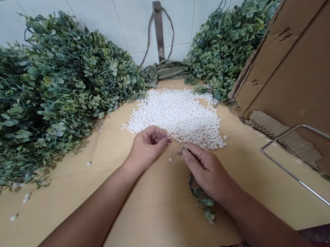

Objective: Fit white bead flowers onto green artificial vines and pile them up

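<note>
My left hand (pixel 149 145) is closed in a pinch at the near edge of a spread of small white pieces (pixel 178 115); a tiny pale bit shows at its fingertips, too small to name. To its right, my right hand (pixel 204 167) is closed on a sprig of green leaves (pixel 208 203). The tip of the sprig pokes out between thumb and forefinger, and the rest hangs below the palm. A gap separates the two hands. One loose white piece (pixel 170 159) lies on the table between them.
Heaped green foliage (pixel 67 82) fills the left, with more foliage (pixel 224 46) at the back right. A cardboard box (pixel 313 78) and metal wire frame (pixel 294 177) stand right. Dark cloth (pixel 173 71) lies by the tiled wall (pixel 122 4). White pieces dot the tabletop (pixel 143 218).
</note>
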`<state>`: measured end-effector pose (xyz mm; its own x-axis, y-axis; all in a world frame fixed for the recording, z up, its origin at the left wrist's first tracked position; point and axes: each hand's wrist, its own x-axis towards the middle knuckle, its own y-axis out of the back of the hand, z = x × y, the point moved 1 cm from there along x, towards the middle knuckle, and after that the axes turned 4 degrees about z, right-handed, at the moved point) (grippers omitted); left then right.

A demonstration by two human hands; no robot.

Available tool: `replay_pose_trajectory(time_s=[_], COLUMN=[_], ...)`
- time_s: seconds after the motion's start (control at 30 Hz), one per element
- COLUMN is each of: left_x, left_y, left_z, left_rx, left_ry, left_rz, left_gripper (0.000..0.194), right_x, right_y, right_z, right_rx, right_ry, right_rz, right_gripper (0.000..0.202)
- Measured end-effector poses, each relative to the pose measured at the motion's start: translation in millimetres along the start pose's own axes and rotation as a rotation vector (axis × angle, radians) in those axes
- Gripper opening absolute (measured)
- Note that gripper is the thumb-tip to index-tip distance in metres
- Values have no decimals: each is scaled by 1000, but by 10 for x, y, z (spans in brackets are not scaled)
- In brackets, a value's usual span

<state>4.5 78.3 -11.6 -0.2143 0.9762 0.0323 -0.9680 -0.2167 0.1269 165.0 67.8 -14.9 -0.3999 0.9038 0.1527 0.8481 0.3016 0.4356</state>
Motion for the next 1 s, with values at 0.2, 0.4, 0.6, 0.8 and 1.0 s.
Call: replay_pose_trajectory(time_s=[0.2, 0.4, 0.6, 0.8, 1.0], left_x=[-83, -159, -151, -158, -166], left_y=[-59, -105, -125, -126, -145], left_z=[22, -7, -29, -8, -5], left_rx=[-266, -361, -362, -350, -357], left_ry=[118, 307, 325, 362, 352], left_rz=[-102, -197, -161, -154, -157], left_gripper=[13, 20, 19, 20, 23], right_x=[7, 3, 9, 4, 7], right_y=[-5, -2, 9, 1, -2], right_z=[32, 48, 46, 38, 20], right_rx=[-36, 31, 23, 6, -4], right_ry=[-21, -3, -23, 13, 14], right_rz=[31, 58, 103, 109, 110], right_gripper=[24, 19, 20, 18, 18])
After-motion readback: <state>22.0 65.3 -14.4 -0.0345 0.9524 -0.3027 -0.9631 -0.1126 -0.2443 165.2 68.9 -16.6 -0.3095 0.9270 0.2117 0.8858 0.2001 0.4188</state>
